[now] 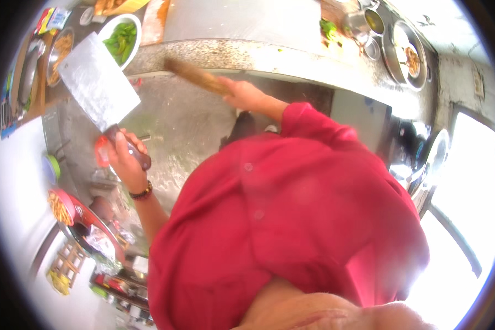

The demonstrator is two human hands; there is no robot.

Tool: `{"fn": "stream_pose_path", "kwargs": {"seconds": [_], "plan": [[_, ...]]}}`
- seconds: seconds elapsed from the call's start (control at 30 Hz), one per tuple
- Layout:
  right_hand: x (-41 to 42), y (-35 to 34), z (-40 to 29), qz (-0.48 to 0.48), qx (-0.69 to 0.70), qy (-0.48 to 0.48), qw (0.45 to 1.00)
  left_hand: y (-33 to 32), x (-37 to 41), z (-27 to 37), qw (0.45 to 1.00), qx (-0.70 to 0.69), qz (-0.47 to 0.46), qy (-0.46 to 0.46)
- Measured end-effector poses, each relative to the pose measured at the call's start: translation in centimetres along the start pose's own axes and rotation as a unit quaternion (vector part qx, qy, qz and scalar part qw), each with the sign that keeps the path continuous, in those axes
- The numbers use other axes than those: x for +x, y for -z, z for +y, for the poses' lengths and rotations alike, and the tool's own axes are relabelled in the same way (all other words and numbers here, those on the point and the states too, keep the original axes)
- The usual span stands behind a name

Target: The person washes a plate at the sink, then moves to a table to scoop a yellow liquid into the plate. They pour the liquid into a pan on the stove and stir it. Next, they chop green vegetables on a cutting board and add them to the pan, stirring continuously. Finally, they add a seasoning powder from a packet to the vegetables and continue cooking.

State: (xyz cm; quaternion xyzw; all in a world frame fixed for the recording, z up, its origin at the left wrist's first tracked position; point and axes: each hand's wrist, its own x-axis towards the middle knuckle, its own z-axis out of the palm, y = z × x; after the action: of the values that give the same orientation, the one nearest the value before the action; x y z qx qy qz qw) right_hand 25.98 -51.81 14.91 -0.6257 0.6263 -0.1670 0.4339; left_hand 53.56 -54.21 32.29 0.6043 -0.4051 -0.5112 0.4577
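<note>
A cleaver with a broad steel blade (99, 80) is in my left hand (126, 159). My fingers wrap its dark riveted wooden handle, and the blade points up and away over the floor. A beaded bracelet circles that wrist. My right hand (245, 95) grips one end of a brown wooden piece (194, 76), long and narrow from here. Motion blur hides whether it is a stick or a board seen edge-on. Its far end reaches close to the edge of the stone counter (231, 50). Beyond the blade, an oval white bowl (137, 35) holds green peppers.
A metal bowl of brown food (62, 53) stands at the far left. On the right of the counter are a metal pot (357, 24), green vegetable pieces (330, 31) and a large metal pan (421, 84). Lower left, a pink bowl (67, 202) sits by a red basin (95, 216).
</note>
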Motion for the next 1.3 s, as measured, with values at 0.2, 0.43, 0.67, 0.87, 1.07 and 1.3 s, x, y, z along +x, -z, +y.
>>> {"fn": "stream_pose_path", "kwargs": {"seconds": [0.2,0.43,0.67,0.87,1.07,1.3], "plan": [[-14.6,-0.7,5.7,0.171,0.577,-0.217,0.769,-3.8,0.6,1.1,0.992,0.000,-0.126,0.003],[-31.5,-13.2,16.3,0.542,0.667,-0.270,0.434,-7.4,-0.9,0.9,0.966,-0.015,-0.259,0.016],[-24.5,-2.5,8.6,0.455,0.519,-0.157,0.706,-11.3,-2.6,-0.2,0.939,0.002,-0.341,0.044],[-33.4,-11.2,27.5,0.637,0.627,-0.121,0.432,-14.5,-0.5,-1.4,0.922,0.008,-0.383,0.056],[-27.1,-1.7,10.5,0.580,0.365,-0.293,0.666,-17.5,4.2,-5.3,0.924,-0.029,-0.370,0.098],[-8.7,8.2,8.5,0.366,0.199,-0.206,0.885,-23.8,11.9,-10.2,0.931,-0.024,-0.333,0.145]]}}
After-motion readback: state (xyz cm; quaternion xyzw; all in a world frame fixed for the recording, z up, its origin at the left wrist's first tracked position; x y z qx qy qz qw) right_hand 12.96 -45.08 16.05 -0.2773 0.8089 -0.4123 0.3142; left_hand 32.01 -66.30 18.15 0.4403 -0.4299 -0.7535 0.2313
